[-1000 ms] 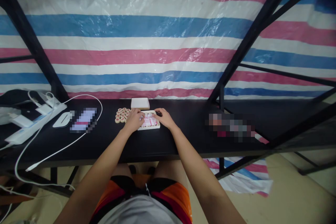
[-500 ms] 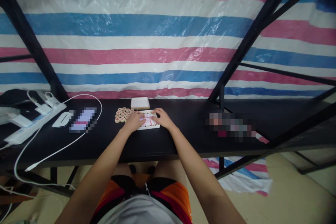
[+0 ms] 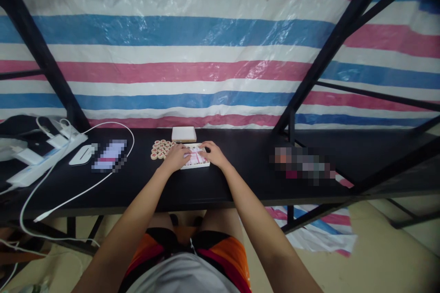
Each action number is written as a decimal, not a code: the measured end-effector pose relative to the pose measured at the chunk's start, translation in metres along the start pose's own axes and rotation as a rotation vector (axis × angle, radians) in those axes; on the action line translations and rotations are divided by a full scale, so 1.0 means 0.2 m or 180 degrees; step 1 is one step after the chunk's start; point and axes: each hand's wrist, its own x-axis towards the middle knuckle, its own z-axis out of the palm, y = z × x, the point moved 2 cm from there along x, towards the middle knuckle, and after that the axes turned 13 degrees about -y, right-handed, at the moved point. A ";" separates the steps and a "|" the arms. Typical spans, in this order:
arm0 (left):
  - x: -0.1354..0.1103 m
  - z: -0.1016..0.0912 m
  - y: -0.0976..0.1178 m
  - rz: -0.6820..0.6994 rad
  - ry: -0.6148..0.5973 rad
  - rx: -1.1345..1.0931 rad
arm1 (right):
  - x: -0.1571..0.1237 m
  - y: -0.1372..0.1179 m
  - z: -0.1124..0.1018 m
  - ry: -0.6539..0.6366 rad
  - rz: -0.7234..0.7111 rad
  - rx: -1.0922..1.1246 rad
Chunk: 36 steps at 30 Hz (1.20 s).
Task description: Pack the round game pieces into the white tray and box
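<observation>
A shallow white box (image 3: pixel 196 165) lies on the black table in front of me, with several round Chinese chess pieces showing in it. Across them lies a folded white and pink sheet (image 3: pixel 194 157), its exact material unclear. My left hand (image 3: pixel 178 157) is closed at the sheet's left side, over the box's left edge. From the right, my right hand (image 3: pixel 213 153) has its fingers bent and its thumb against the sheet. Both hands partly cover the box. Beside my left hand, more Chinese chess pieces (image 3: pixel 159 150) with red marks stand in rows.
A white box lid (image 3: pixel 184 134) lies behind the box. To the left are a blurred phone (image 3: pixel 110 155), a white flat object (image 3: pixel 81 155), a power strip (image 3: pixel 44 158) and a looping white cable (image 3: pixel 79 196). A pixelated object (image 3: pixel 302 165) lies right, near black frame bars (image 3: pixel 309 68).
The view has shifted very slightly. Both hands stay at the folded sheet in the box, with hardly any finger movement to see.
</observation>
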 end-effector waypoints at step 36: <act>-0.38 -0.25 -0.24 -0.1424 0.0051 0.0471 | -0.01 -0.02 -0.01 -0.0011 0.0154 -0.0060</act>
